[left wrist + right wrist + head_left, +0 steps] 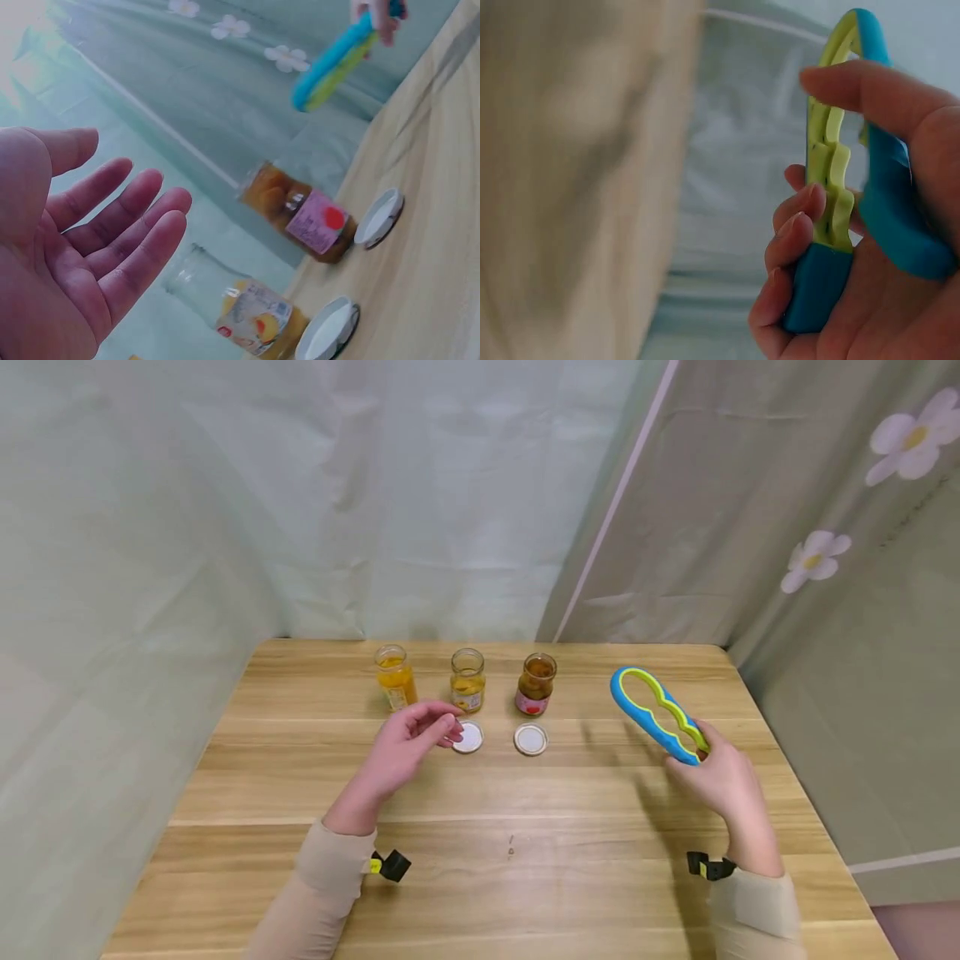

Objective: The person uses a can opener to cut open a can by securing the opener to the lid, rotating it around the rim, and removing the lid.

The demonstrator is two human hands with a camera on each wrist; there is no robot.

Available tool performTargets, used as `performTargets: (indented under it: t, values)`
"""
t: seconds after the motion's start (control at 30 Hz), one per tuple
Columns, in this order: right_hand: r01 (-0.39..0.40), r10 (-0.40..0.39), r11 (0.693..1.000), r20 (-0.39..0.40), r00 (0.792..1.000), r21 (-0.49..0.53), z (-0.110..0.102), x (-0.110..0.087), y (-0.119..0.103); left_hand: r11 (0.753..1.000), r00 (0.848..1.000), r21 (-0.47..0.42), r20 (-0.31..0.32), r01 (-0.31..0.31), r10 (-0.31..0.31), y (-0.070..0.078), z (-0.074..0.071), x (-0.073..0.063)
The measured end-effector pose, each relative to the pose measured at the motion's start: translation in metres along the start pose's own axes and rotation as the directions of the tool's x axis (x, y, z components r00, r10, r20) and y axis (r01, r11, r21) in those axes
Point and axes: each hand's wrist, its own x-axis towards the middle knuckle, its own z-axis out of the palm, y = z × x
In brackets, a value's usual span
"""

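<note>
My right hand (723, 777) grips a blue and lime-green jar opener (645, 714) by one end, raised above the right side of the table. In the right wrist view its fingers curl round the opener's lower part. My left hand (408, 743) hovers with relaxed, slightly bent fingers and holds nothing. Behind it stands an uncovered jar of orange fruit (396, 677), partly hidden. An uncovered jar with pale yellow contents (468, 683) stands in the middle, and a jar of brown fruit (536, 687), also uncovered, to its right. My left fingertips partly cover a white-lined lid (470, 738) in the head view.
A second lid (531, 739) lies upside down before the brown-fruit jar. The wooden table (525, 893) ends at a pale curtain (450, 527) behind the jars. More curtain hangs at both sides, with flowers printed on the right. Each wrist wears a small black camera.
</note>
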Motion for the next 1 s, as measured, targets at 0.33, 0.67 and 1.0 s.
performTargets:
  t: [0.33, 0.67, 1.0]
  values:
    - [-0.024, 0.029, 0.998, 0.073, 0.997, -0.062, 0.018, 0.016, 0.038, 1.000, 0.999, 0.012, -0.023, 0.024, -0.023, 0.006, -0.011, -0.001]
    - [-0.090, 0.105, 0.990, 0.138, 0.985, -0.109, 0.031, 0.011, 0.051, 0.999, 0.999, 0.023, -0.050, 0.023, -0.022, 0.004, -0.019, -0.002]
    - [-0.189, 0.214, 0.971, 0.188, 0.959, -0.144, 0.028, 0.003, 0.049, 0.999, 0.989, 0.054, -0.147, 0.000, 0.008, 0.009, -0.035, -0.006]
